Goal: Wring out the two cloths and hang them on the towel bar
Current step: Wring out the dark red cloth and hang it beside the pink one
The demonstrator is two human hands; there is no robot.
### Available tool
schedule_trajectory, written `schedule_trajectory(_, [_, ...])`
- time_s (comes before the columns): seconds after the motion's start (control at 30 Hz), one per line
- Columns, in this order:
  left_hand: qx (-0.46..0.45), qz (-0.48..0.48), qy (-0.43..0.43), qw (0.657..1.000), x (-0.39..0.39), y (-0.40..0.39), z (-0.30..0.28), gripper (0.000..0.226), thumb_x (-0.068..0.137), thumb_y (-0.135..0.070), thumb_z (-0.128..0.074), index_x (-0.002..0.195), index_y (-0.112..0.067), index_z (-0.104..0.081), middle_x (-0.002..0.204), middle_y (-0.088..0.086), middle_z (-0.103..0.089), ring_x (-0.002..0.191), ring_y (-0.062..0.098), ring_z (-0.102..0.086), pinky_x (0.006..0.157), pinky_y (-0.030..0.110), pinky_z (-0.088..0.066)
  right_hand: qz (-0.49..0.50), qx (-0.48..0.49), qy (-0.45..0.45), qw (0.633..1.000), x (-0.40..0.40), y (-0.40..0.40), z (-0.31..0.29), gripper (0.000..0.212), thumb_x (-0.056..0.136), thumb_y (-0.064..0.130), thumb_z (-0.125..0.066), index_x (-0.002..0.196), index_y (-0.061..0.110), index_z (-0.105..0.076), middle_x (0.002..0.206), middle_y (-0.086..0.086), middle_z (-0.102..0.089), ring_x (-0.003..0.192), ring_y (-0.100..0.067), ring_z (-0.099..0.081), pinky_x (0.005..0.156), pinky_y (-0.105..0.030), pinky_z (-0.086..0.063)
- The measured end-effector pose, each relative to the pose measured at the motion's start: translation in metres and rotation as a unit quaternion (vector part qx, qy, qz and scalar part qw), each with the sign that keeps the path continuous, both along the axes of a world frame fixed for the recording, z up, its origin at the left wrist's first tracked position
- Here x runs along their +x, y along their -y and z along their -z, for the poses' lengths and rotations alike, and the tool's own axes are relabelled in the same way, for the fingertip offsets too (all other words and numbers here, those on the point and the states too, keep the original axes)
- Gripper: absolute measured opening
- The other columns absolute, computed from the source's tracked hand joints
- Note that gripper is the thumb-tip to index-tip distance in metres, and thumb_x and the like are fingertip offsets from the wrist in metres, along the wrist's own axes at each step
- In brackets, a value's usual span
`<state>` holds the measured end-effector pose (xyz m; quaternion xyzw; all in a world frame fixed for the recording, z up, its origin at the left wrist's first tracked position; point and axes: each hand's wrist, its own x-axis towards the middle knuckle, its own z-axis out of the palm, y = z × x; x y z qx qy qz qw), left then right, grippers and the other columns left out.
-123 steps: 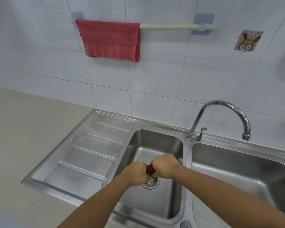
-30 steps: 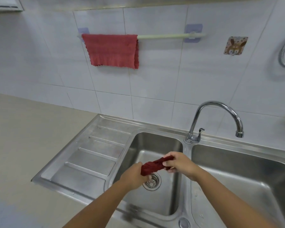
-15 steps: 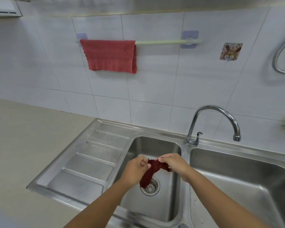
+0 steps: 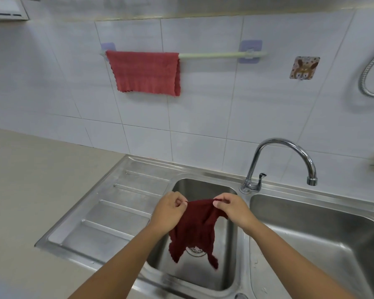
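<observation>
A white tiled wall (image 4: 203, 108) fills the upper part of the view, and a beige tabletop (image 4: 30, 180) runs along its foot on the left. Set into the tabletop is a steel sink (image 4: 121, 212) with a ribbed draining board on the left, a small basin in the middle and a larger basin on the right. A curved chrome tap (image 4: 279, 160) stands behind the divider between the two basins, its spout reaching over the larger one. High on the wall a pale green towel bar (image 4: 214, 55) sits on two lilac mounts; a light red cloth (image 4: 145, 72) is draped over its left end, leaving the right half of the bar bare. Over the small basin a dark red cloth (image 4: 194, 229) hangs unfolded and crumpled, its lower corners dangling above the drain (image 4: 195, 250). The left hand (image 4: 168, 212) pinches the cloth's top edge between thumb and curled fingers, and the right hand (image 4: 233, 210) pinches the same edge just beside it, so the edge stretches between them. To the right of the bar a small square hook (image 4: 303, 67) with a cartoon picture is stuck to a tile.
</observation>
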<state>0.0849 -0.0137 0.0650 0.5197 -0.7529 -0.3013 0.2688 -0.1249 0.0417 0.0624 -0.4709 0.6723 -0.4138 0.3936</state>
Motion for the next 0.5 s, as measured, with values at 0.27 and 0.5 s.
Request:
schedule_trajectory(0.27, [0.06, 0.021, 0.02, 0.998, -0.001, 0.0, 0.002, 0.009, 0.092, -0.026, -0.048, 0.089, -0.023, -0.056, 0.083, -0.003, -0.065, 0.079, 0.013, -0.062, 0.071, 0.026, -0.048, -0.003, -0.039, 0.002, 0.999, 0.007, 0.007, -0.008, 0.008, 0.086, 0.022, -0.067, 0.088, 0.022, -0.075, 0.084, -0.008, -0.073, 0.069, -0.018, -0.067, 0.064, -0.039, -0.057])
schedule_trajectory(0.5, [-0.045, 0.103, 0.223, 0.968, 0.011, 0.013, 0.017, 0.027, 0.082, -0.041, -0.066, 0.104, -0.027, -0.059, 0.102, -0.007, -0.066, 0.094, 0.015, -0.062, 0.079, 0.032, -0.05, -0.142, -0.011, -0.281, 0.949, -0.01, 0.022, -0.018, 0.017, 0.086, 0.024, -0.064, 0.1, 0.028, -0.073, 0.102, 0.011, -0.072, 0.098, -0.007, -0.064, 0.093, -0.032, -0.048])
